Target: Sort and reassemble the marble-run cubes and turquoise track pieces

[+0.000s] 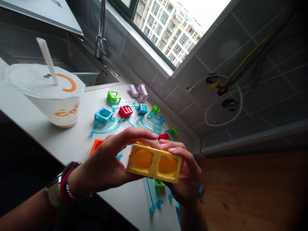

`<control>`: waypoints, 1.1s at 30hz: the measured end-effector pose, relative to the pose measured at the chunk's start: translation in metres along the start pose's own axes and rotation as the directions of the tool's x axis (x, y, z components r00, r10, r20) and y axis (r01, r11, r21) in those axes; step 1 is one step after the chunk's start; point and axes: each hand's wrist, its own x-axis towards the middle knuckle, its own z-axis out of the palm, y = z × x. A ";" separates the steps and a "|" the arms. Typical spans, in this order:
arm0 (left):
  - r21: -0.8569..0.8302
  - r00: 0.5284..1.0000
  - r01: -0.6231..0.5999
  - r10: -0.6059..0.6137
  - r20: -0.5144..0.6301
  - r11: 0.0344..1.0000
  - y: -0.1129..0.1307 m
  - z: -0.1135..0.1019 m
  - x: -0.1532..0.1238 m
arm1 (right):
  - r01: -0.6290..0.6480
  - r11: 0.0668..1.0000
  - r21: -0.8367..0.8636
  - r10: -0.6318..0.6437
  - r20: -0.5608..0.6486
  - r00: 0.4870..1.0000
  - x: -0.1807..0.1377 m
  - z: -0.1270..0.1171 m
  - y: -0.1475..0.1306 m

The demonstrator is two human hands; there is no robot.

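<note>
Two yellow cube blocks [154,163], each with a round hollow in its face, sit side by side and touch along one edge. My left hand [113,157] is closed around the left block, thumb below and fingers over the top. Around the right block my right hand [186,173] is closed, its fingertips on the upper edge. Both hands hold the pair above the white countertop. Behind them lie a red block [125,111], a blue block [103,115], a green block [114,97] and clear blue curved track pieces [107,126]. An orange block [96,146] is partly hidden by my left hand.
A drink cup [64,110] with a straw stands at the left, beside the sink [84,77] and faucet [99,45]. Lilac pieces [141,92] lie near the tiled wall. A straight track piece [154,195] is below my hands. Cables [231,80] hang at the right.
</note>
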 end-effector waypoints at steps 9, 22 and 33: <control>0.047 0.997 -0.077 0.078 -0.015 0.996 -0.006 -0.003 0.003 | -0.008 0.995 0.102 0.004 0.045 0.999 0.001 -0.001 0.012; -0.621 0.880 0.450 -0.437 0.186 0.642 -0.016 0.042 0.027 | -0.139 0.990 0.011 0.134 -0.359 0.924 0.003 0.012 0.018; -0.855 0.734 0.498 -0.595 0.327 0.144 -0.020 0.129 0.038 | 0.032 0.988 0.152 0.108 -0.824 0.556 0.001 -0.045 -0.003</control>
